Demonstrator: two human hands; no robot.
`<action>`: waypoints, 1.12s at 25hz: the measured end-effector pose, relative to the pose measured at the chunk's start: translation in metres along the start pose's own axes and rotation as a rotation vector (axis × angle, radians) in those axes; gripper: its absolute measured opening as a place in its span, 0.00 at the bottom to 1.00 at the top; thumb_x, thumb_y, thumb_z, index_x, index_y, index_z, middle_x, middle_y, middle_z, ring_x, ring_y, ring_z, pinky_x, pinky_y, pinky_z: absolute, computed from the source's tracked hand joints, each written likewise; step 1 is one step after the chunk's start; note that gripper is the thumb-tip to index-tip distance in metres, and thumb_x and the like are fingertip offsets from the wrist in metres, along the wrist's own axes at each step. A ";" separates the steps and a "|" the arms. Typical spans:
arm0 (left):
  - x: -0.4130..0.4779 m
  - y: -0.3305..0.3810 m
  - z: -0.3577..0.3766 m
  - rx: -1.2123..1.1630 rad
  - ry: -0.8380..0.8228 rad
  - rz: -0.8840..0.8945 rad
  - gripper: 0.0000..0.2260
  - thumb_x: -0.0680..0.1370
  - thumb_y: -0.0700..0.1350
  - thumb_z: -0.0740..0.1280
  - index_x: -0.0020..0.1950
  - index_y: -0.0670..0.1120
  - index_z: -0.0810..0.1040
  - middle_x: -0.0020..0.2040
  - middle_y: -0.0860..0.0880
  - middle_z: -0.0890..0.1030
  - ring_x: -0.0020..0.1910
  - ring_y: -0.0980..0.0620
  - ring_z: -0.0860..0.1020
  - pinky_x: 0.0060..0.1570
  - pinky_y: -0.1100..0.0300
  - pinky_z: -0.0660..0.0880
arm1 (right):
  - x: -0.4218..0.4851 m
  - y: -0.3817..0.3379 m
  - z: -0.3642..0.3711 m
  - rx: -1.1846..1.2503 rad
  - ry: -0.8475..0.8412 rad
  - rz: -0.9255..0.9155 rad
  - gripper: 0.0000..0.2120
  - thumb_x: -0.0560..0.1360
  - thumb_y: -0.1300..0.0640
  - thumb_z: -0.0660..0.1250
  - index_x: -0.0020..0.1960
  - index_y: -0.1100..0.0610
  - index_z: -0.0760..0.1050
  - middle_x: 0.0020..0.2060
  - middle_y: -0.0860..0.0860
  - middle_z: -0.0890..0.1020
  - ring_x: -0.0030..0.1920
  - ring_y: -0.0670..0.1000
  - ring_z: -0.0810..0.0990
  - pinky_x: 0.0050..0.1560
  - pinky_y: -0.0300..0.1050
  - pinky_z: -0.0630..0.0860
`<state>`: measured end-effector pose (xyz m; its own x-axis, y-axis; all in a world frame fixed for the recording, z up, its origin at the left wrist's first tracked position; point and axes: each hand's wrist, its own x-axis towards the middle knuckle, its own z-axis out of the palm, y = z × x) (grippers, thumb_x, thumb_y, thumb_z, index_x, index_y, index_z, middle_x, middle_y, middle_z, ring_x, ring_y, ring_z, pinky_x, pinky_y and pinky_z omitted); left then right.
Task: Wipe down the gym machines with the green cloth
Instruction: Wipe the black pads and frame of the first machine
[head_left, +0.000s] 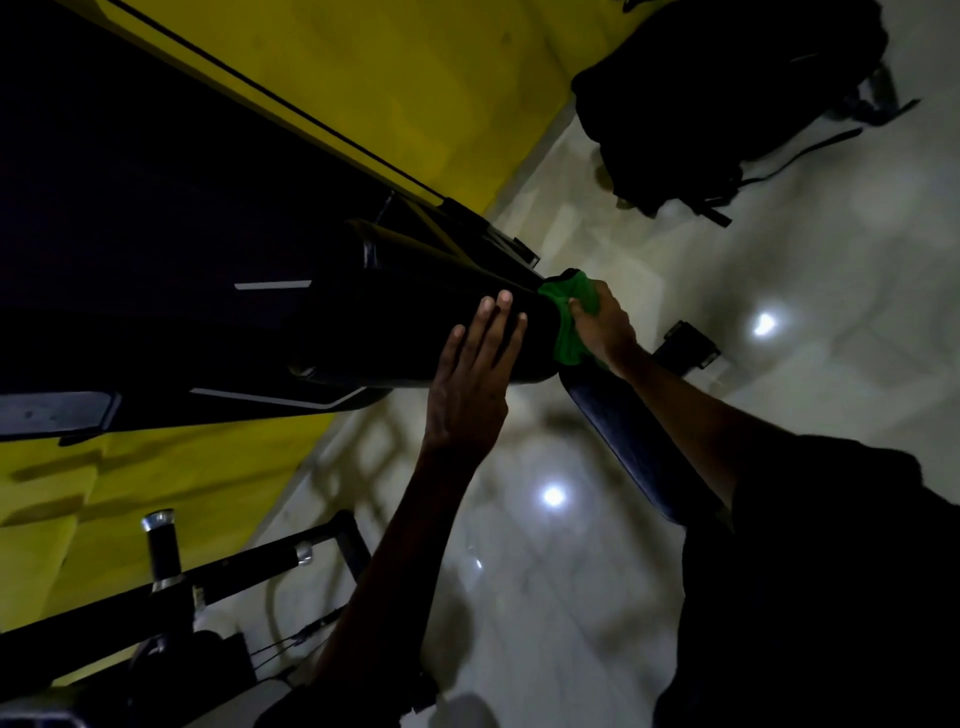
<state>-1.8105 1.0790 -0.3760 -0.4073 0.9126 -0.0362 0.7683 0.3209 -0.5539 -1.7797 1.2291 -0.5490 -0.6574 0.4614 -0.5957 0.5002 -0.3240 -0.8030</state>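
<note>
A black padded seat of a gym machine (395, 317) fills the middle of the view. My left hand (475, 379) lies flat on its near end, fingers straight. Just to the right, my right hand (605, 327) presses the green cloth (569, 322) against the end of the pad; its fingers curl into the cloth. Part of the cloth is hidden under that hand. A second black pad (634, 447) runs down from below the cloth towards my body.
A yellow wall (395, 78) stands behind the machine. A black backpack (727, 98) lies on the glossy pale floor (779, 338) at the upper right. Black bars with chrome ends (166, 551) cross the lower left. The scene is dim.
</note>
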 end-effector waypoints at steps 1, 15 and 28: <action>0.001 0.000 0.000 -0.010 0.004 -0.001 0.32 0.75 0.36 0.61 0.80 0.48 0.60 0.81 0.46 0.56 0.80 0.49 0.49 0.77 0.52 0.40 | 0.002 -0.001 -0.002 -0.012 -0.003 0.021 0.21 0.82 0.50 0.63 0.72 0.55 0.67 0.65 0.59 0.77 0.64 0.63 0.76 0.64 0.52 0.73; 0.002 0.008 0.009 -0.003 0.067 -0.042 0.30 0.74 0.38 0.65 0.77 0.50 0.67 0.79 0.47 0.61 0.79 0.47 0.52 0.76 0.51 0.40 | 0.001 0.025 0.010 0.219 0.016 0.174 0.19 0.82 0.61 0.56 0.72 0.60 0.61 0.61 0.59 0.74 0.58 0.57 0.77 0.56 0.50 0.77; -0.030 -0.034 -0.022 -0.263 0.295 -0.223 0.27 0.79 0.39 0.63 0.78 0.39 0.61 0.78 0.45 0.61 0.80 0.55 0.48 0.77 0.55 0.45 | -0.051 0.010 0.047 0.528 0.031 0.240 0.29 0.79 0.56 0.63 0.76 0.63 0.58 0.54 0.57 0.74 0.38 0.45 0.76 0.39 0.43 0.76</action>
<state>-1.8137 1.0458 -0.3379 -0.4480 0.8348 0.3199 0.7928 0.5363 -0.2894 -1.7677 1.1631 -0.5280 -0.5396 0.3452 -0.7679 0.2791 -0.7872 -0.5499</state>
